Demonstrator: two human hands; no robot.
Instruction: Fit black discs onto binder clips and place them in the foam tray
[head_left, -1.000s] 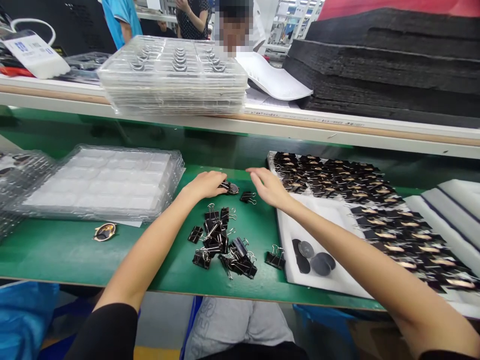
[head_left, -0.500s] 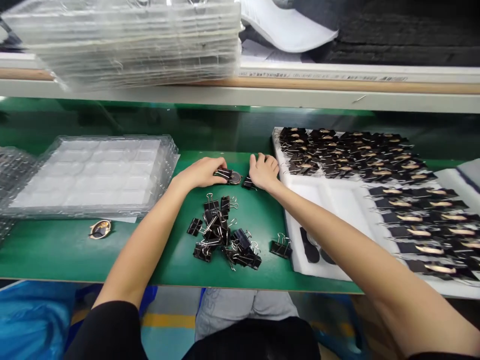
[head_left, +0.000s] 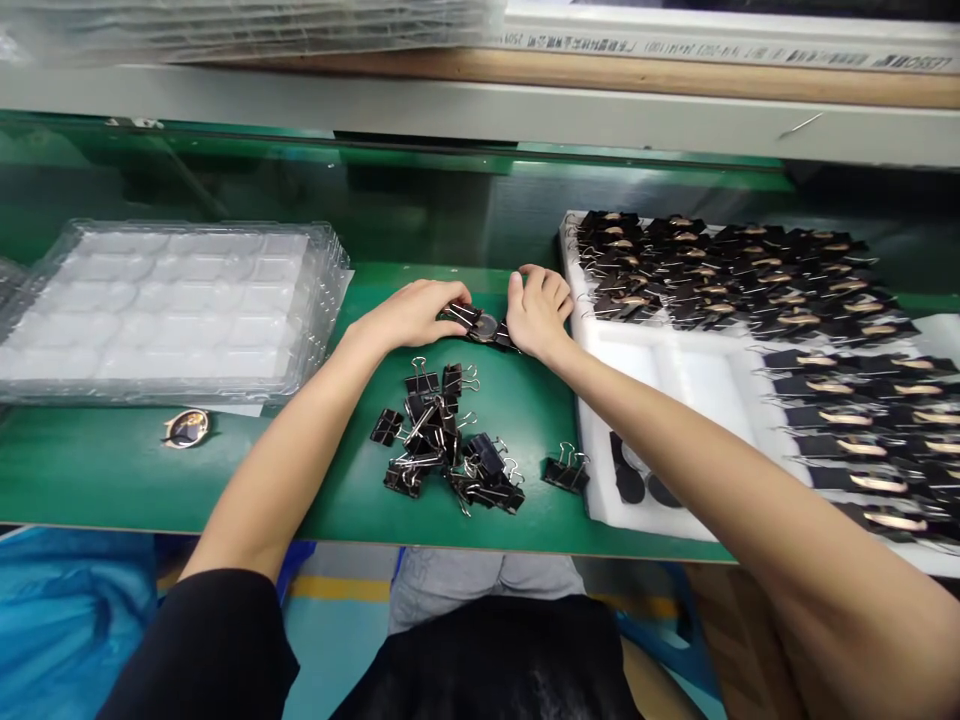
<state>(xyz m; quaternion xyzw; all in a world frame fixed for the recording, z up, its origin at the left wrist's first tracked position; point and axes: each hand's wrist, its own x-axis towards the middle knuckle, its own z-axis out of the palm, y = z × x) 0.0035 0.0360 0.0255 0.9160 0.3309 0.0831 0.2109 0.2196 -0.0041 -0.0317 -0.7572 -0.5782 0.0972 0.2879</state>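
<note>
A small round disc-like piece (head_left: 486,327), resembling a watch case, lies on the green tabletop between my hands. On its left side sits a black binder clip (head_left: 463,315), pinched between the thumb and fingers of my left hand (head_left: 420,312). My right hand (head_left: 538,310) is closed over a second binder clip (head_left: 504,338), which meets the piece's right side; its fingers partly hide that clip. Nearer to me is a pile of black binder clips (head_left: 427,425) with wire handles. One loose clip (head_left: 566,470) rests apart, beside the white foam tray.
The white foam tray (head_left: 592,400) on the right bears rows of clipped gold-edged pieces (head_left: 859,445) and some black discs (head_left: 628,485). Stacked clear plastic trays (head_left: 169,305) lie at left. A gold-rimmed watch case (head_left: 186,429) is below them. A shelf edge (head_left: 450,110) crosses above.
My right hand has brought its binder clip leftward against the round piece; a gap stood between them before. My left hand keeps its clip. The view has tilted down slightly.
</note>
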